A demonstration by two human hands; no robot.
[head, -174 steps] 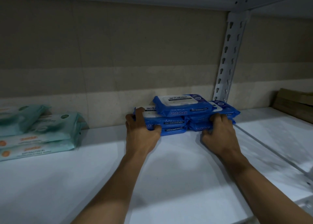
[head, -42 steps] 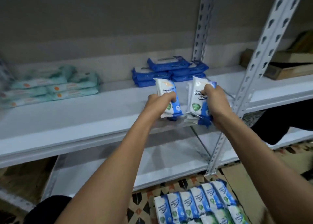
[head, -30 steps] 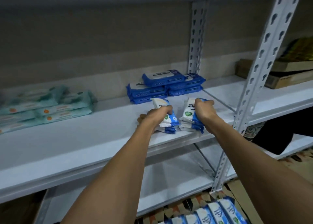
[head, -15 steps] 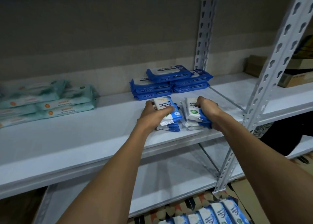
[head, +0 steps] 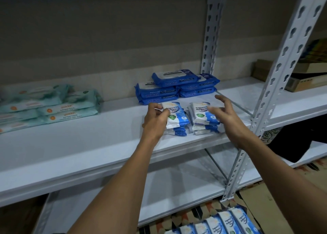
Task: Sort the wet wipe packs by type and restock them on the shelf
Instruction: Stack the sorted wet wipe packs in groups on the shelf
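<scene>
Two small stacks of white-and-blue antibacterial wipe packs lie side by side near the front of the white shelf [head: 74, 145]. My left hand [head: 155, 120] rests against the left stack [head: 177, 120], fingers curled on its top pack. My right hand [head: 224, 113] hovers over the right stack [head: 201, 117], fingers spread and blurred, holding nothing. Behind them sits a pile of dark blue antabax packs [head: 177, 87]. Teal wipe packs [head: 53, 106] are piled at the shelf's left.
A perforated white upright [head: 276, 85] stands just right of my right hand, another [head: 210, 34] at the back wall. Cardboard boxes [head: 304, 78] sit on the shelf to the right. More white-and-blue packs [head: 221, 223] lie in a row on the patterned floor below.
Both hands carried small packs onto the shelf and set them down as two stacks. My right hand has let go and lifted off; my left hand still touches its stack.
</scene>
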